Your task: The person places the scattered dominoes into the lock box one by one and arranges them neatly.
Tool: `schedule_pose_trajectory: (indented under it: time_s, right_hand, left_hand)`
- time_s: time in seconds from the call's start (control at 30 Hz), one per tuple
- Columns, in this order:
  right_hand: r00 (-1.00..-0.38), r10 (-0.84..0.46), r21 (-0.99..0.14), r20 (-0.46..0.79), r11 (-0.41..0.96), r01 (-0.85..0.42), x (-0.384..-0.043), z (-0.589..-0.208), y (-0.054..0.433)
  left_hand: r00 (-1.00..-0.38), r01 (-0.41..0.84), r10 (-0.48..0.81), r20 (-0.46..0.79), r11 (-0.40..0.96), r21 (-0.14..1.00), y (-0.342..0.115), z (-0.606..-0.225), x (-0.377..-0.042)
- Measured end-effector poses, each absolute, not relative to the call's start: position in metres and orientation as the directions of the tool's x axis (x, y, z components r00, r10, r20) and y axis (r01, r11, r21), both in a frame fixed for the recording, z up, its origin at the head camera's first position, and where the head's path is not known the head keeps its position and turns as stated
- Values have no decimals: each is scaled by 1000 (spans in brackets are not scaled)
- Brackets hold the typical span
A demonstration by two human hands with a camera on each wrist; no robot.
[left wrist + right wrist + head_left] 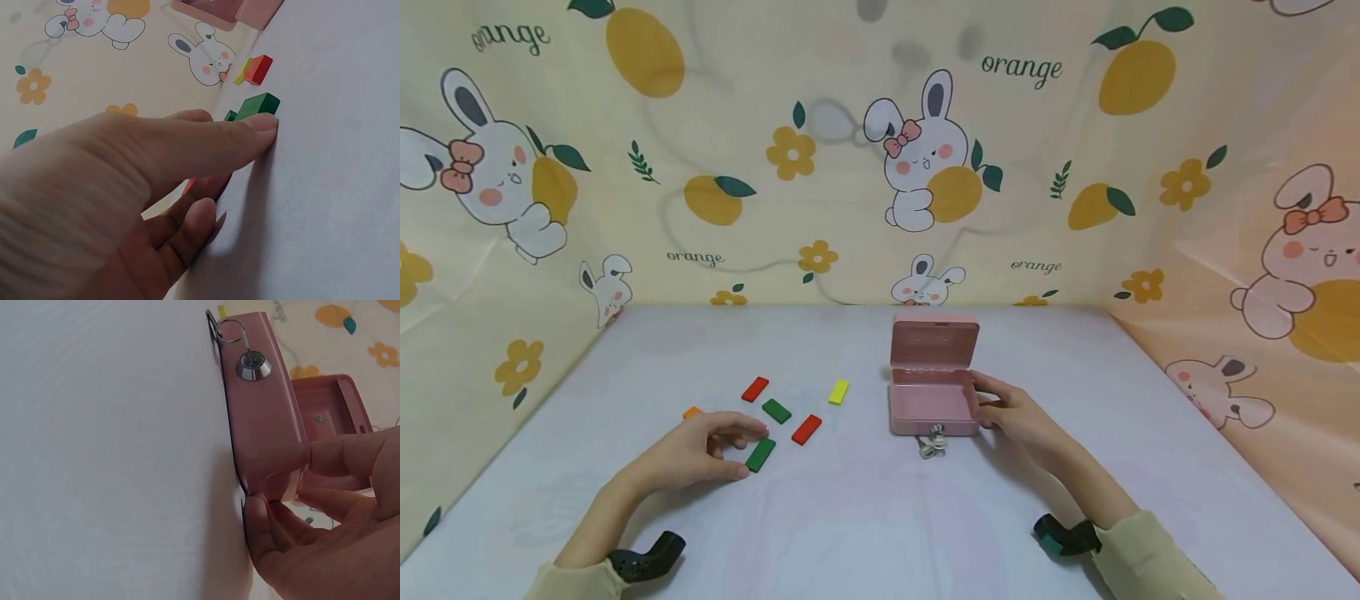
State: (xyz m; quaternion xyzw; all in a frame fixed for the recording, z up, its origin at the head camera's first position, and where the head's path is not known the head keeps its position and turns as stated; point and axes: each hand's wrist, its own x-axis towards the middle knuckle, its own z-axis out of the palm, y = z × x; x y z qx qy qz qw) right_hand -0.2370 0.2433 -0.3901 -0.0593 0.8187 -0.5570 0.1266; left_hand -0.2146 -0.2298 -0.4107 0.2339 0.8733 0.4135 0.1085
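My left hand is low over the table, its thumb and index fingertips at the two ends of a green block that lies flat. In the left wrist view the thumb tip overlaps this green block. A pink metal cash box stands to the right with its lid raised. Its right side wall is held by my right hand, with fingers at the rim and low on the side in the right wrist view. A lock with keys is on the box front.
Beyond the left hand lie another green block, two red blocks, one farther and one nearer, and a yellow block. An orange block is partly hidden behind the left hand. A patterned curtain surrounds the white table.
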Motion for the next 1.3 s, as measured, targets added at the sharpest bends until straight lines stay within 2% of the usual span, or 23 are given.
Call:
schedule_pose_trajectory:
  time_s: [0.97,1.3]
  right_hand:
    - [-955,-280,-957,-96,291,11,-233,-391,247]
    - [-954,-272,-955,-124,294,40,-236,-395,247]
  left_hand:
    - [-881,306,474,4,563,768,-228,-410,-216]
    - [-889,292,459,-4,571,767,-227,-410,-214]
